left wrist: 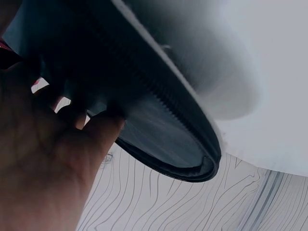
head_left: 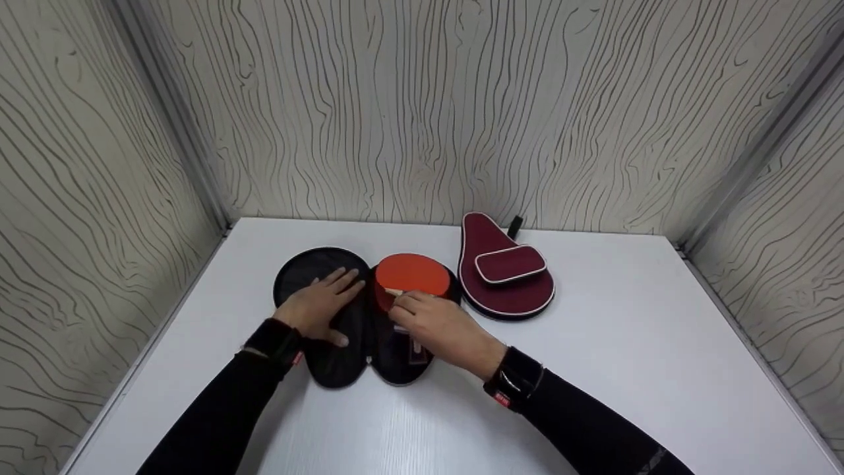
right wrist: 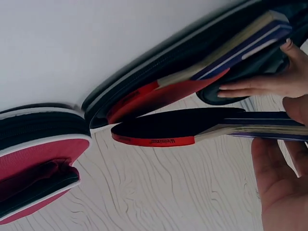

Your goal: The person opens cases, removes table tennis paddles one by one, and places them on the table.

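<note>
Left hand lies flat, fingers spread, pressing the left flap of the open black paddle case on the white table. Right hand grips the handle of the upper of two paddles, raised slightly above the lower one in the case's right half. Closed maroon case sits just right, near the wall.

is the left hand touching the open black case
Touching. In the head view the left hand lies flat, fingers spread, on the left half of the black case; the left wrist view shows its fingers against the lining.
</note>
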### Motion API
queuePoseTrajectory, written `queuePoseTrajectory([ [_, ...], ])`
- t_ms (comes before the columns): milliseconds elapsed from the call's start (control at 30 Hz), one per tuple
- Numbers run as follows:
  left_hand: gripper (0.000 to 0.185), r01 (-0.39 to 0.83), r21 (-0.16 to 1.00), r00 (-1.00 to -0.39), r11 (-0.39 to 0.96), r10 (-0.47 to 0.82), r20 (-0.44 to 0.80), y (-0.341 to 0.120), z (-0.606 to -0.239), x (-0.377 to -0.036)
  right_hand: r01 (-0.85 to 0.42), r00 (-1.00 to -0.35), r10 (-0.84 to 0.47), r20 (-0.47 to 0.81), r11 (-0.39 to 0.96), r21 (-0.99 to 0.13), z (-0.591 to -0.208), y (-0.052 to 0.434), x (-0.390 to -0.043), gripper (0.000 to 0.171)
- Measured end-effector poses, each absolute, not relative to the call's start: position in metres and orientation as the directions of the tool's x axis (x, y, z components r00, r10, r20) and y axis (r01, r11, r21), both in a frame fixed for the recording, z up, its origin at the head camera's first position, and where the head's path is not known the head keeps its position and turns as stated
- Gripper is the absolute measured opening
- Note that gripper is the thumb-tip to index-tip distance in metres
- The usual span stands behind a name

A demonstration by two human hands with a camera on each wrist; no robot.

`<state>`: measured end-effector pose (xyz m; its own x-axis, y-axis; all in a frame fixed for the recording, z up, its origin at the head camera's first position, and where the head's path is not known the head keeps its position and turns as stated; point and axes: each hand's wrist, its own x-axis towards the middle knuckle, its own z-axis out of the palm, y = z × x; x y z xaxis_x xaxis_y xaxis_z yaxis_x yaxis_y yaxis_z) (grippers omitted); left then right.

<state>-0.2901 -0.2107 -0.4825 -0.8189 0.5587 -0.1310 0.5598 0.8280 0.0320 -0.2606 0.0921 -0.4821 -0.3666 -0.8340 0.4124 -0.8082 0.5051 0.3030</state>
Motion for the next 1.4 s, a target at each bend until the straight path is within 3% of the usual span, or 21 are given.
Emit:
queuePoseTrajectory([
  [167,0.115,0.553,0.026,-0.823,0.833,0.551,-0.141,-0.210,-0.484,-0.291,-0.826,-0.383,-0.782,0.492,0.529,0.196,-0.470,0.101,-0.265,0.031],
  [400,0.114,0.549,0.042,-0.823,0.835,0.548,-0.150,-0.211,-0.485,-0.293,-0.818,-0.406,-0.741,0.535,0.555,0.148,-0.456,0.117,-0.272,0.053],
  [667,0.113,0.570,0.085,-0.806,0.817,0.576,-0.133,-0.215,-0.484,-0.292,-0.815,-0.386,-0.719,0.578,0.560,0.152,-0.441,0.136,-0.275,0.051],
  [1133,0.115,0.549,0.036,-0.822,0.835,0.547,-0.161,-0.210,-0.482,-0.291,-0.796,-0.364,-0.650,0.667,0.589,0.140,-0.425,0.178,-0.285,0.040],
  [1400,0.114,0.545,0.036,-0.824,0.838,0.543,-0.161,-0.208,-0.482,-0.290,-0.740,-0.425,-0.615,0.664,0.658,0.137,-0.421,0.211,-0.286,0.046],
])
